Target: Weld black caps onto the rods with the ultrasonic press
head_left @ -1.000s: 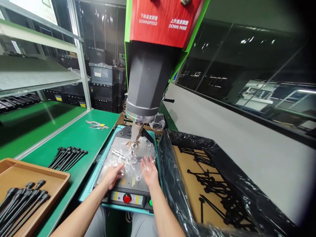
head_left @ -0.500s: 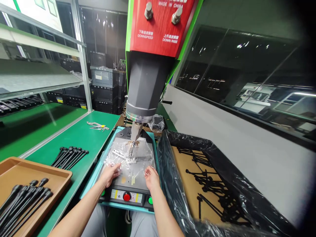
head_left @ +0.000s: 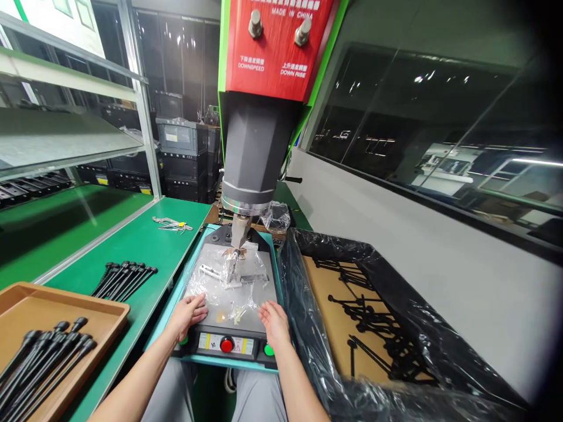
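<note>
My left hand (head_left: pixel 188 317) rests at the left side of the machine's metal plate (head_left: pixel 211 313), fingers loosely stretched out and holding nothing. My right hand (head_left: pixel 275 323) is at the plate's right side, also open, its fingers slightly bent. Beneath the hands are green buttons, the right one (head_left: pixel 268 350) partly covered by my wrist. A clear plastic sheet (head_left: pixel 259 266) lies crumpled over the fixture on the plate. The machine's metal horn (head_left: pixel 240 230) comes down onto the fixture. A red button (head_left: pixel 227 344) sits on the front panel.
On the left, a brown tray (head_left: pixel 105 313) holds several black rods with knobbed ends. More black rods (head_left: pixel 127 280) and pliers (head_left: pixel 169 224) lie on the green bench (head_left: pixel 185 211). On the right stands a box lined with black plastic (head_left: pixel 303 328), with black rods inside.
My left hand has drawn back left and slightly down, away from the plastic sheet. My right hand has shifted a little down and right. The view has turned slightly.
</note>
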Action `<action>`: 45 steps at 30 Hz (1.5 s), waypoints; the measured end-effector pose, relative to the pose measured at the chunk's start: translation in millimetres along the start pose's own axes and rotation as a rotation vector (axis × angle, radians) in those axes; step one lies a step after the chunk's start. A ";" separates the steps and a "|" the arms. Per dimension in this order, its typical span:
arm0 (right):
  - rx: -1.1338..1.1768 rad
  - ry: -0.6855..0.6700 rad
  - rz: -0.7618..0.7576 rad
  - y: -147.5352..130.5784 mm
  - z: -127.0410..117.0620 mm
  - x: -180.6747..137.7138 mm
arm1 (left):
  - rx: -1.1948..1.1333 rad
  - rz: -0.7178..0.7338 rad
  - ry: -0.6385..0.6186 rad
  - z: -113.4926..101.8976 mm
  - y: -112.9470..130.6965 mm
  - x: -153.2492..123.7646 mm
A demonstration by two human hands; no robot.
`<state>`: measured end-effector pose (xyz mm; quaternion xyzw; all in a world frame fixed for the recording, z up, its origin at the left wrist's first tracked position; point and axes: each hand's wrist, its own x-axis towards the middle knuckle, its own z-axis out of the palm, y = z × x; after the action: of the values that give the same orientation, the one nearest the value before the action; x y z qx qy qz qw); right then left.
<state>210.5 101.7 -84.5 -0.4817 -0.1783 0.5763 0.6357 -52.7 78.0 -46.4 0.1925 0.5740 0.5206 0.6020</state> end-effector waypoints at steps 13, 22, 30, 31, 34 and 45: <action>-0.596 -0.082 -0.061 39.3 -96.6 -63.4 | 0.325 0.119 -0.099 -92.8 -77.3 -27.5; -0.696 -0.029 -0.182 59.7 -99.2 -51.3 | 0.385 0.173 -0.110 -75.4 -72.5 -18.4; -0.651 -0.145 -0.069 60.6 -93.3 -69.8 | 0.484 0.098 -0.196 -87.9 -84.7 -33.2; -0.646 -0.157 -0.051 61.4 -92.7 -73.1 | 0.489 0.083 -0.200 -91.8 -90.8 -34.4; -0.623 -0.169 -0.007 63.1 -88.6 -82.1 | 0.492 0.011 -0.180 -104.2 -115.7 -34.7; -0.559 -0.246 -0.086 17.7 -42.5 -86.1 | 0.440 -0.062 -0.161 -115.3 -157.7 -31.3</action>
<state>210.4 4.2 -90.7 -0.5563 -0.4259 0.5314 0.4761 -85.2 -51.2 -192.7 0.3420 0.6295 0.3473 0.6051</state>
